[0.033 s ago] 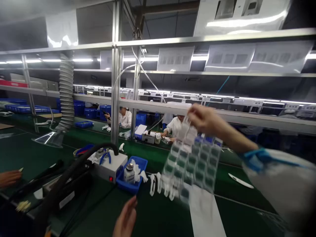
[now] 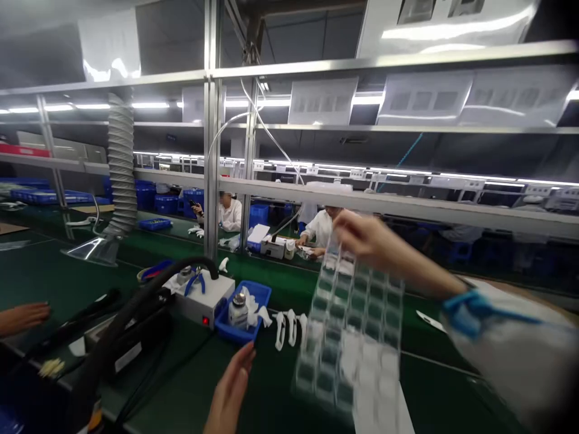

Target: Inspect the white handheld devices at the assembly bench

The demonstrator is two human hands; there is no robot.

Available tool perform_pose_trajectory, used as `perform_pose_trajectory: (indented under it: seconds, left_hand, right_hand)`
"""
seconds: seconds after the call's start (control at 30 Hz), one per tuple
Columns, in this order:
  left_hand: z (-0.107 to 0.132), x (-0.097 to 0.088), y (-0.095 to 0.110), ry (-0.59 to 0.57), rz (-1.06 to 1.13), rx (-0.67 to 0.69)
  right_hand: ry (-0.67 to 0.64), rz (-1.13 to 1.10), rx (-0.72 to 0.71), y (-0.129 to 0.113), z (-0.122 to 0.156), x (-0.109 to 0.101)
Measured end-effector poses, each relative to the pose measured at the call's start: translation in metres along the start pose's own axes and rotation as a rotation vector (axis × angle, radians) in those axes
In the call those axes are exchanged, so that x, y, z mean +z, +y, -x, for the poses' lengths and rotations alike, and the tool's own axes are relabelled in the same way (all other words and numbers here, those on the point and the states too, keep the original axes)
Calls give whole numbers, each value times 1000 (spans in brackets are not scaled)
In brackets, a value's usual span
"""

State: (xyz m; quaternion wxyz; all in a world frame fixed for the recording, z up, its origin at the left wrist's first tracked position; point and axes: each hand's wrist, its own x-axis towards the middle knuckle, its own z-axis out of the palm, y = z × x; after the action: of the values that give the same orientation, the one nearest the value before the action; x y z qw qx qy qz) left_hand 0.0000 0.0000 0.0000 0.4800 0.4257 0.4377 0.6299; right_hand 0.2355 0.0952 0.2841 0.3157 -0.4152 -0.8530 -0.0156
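Observation:
My right hand (image 2: 360, 235) is raised and pinches the top edge of a clear plastic tray (image 2: 350, 325) divided into many square pockets. The tray hangs tilted above the green bench, blurred by motion, and I see the bench and a white sheet (image 2: 404, 416) through it. Low in the middle, my left hand (image 2: 230, 389) is held with its fingers stretched out and nothing in it. Beyond its fingertips stands a blue bin (image 2: 233, 334) with a metal-capped bottle (image 2: 238, 310) and crumpled white pieces. Several white curved plastic parts (image 2: 280, 330) lie beside the bin, partly behind the tray.
Left of the bin sits a white box (image 2: 205, 307) with a red switch and a thick black hose (image 2: 136, 301). Blue-handled pliers (image 2: 195, 282) rest on it. Another person's hand (image 2: 25, 318) is at the far left. A metal post (image 2: 211, 150) and shelf rails cross ahead; co-workers sit beyond.
My right hand has moved slightly left and down, and the tray has swung lower, toward me. My left hand has shifted slightly up. The other person's hand has moved a little right.

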Motion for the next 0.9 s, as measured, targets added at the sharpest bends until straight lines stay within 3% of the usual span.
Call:
perform_pose_trajectory:
  seconds: [0.07,0.13,0.2,0.3,0.4,0.53,0.63,0.73,0.83,0.9]
  left_hand:
    - [-1,10,11,-225,275,-21]
    - [5,24,8,-372,388,-216]
    - [18,37,-10,-374,355,-458]
    - [37,42,-48,-150,374,-545]
    - [51,32,-72,95,446,-515]
    - [73,9,-65,203,510,-554]
    - [90,-9,-53,128,402,-682]
    - [99,-23,-51,-41,47,-731]
    - [98,-22,-54,-156,-286,-654]
    - [93,-8,-53,-205,-382,-501]
  right_hand:
    - [-227,-115,-63,-7,41,57]
    - [-325,-168,-74,-7,73,112]
    - [-370,-227,-50,-1,94,158]
    - [-332,-303,30,17,113,201]
    - [-260,-373,140,35,136,217]
    - [-257,-448,286,53,192,227]
    - [-230,-492,414,64,240,234]
    - [-229,-444,461,71,274,237]
    - [-269,-339,462,69,286,235]
    - [-302,-301,453,63,284,234]
